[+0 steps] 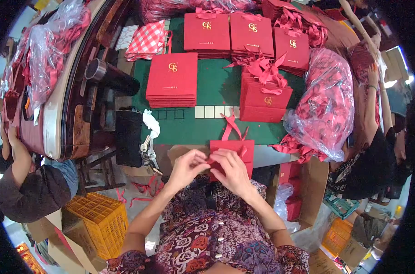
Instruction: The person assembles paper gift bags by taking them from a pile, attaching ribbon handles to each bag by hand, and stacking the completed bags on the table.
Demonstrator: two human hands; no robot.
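Observation:
A red paper bag [246, 165] lies close to my body at the table's near edge, partly covered by my right hand [231, 172]. Red ribbon [231, 129] stretches from its top onto the green table. My left hand [188, 170] meets the right at the bag's left edge. Both hands are closed, fingertips pinched together on a bit of red ribbon [210, 161], mostly hidden by the fingers. Beyond them stands a flat stack of red bags [172, 80] with gold print. To the right is another stack [266, 101], topped by loose ribbon handles.
More red bag stacks [206, 34] line the far side. At right bulges a clear plastic sack [327, 100] of red ribbons. A dark thermos [109, 75] lies at left, near scissors and keys [148, 150]. A yellow crate [98, 223] stands below. Other people work at both sides.

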